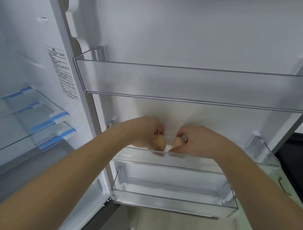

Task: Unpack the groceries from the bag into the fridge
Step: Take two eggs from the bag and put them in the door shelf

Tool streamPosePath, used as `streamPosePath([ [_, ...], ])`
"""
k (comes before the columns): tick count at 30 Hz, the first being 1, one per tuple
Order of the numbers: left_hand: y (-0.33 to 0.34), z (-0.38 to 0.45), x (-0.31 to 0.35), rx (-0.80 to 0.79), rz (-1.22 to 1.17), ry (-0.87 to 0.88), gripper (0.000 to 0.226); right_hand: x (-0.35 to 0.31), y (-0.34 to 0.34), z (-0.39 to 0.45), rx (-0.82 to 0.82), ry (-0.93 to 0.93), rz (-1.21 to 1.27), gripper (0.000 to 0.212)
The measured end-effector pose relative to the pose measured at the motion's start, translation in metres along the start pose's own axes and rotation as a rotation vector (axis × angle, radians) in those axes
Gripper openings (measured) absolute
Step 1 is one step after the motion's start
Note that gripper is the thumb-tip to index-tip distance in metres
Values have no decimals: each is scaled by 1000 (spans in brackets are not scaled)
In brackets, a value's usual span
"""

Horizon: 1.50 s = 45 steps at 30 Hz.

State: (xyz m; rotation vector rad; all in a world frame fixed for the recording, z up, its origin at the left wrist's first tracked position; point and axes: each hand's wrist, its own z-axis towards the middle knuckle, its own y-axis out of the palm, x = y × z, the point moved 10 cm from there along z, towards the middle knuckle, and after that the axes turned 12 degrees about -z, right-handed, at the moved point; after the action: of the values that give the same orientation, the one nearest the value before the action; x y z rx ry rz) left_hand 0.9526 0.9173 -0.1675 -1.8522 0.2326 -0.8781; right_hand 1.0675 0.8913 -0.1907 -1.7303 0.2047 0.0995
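Two eggs going in together: left hand (145,131) pinching one egg (159,143), right hand (198,141) pinching the other egg (176,143), both just above the middle door bin (179,162); held fingertip-light, likely against cracking; bin floor hard to make out

- The left hand (145,133) covers most of the egg (159,143) it grips; only the lower end shows.
- The right hand (198,141) likewise hides the upper part of its egg (177,142).
- The middle door bin (266,156) has its floor hidden behind both forearms.
- The printed label (62,70) is too small to read.
- The top door bin (197,86) is cut off at the right edge.
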Motion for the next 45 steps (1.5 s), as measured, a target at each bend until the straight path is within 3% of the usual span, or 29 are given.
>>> streamPosePath([
  [4,3,5,0,-6,12,35,32,5,1,1,-23,-4,0,55],
  [14,7,13,-8,-39,51,67,55,12,-3,-7,-6,28,24,62],
  [21,4,4,-12,-26,17,35,53,17,-9,-19,20,77,86,69],
  [28,-13,-14,-10,255,21,69,42,5,-24,-36,165,63,84,55],
  [35,-21,-53,-2,633,218,181,56,-15,-28,-67,562,-60,-197,63],
  [38,-9,-60,-4,657,264,146,56,-16,-24,-73,606,-50,-263,59],
  [45,14,-74,-14,602,366,-10,60,-20,-6,-72,478,-33,-362,67],
])
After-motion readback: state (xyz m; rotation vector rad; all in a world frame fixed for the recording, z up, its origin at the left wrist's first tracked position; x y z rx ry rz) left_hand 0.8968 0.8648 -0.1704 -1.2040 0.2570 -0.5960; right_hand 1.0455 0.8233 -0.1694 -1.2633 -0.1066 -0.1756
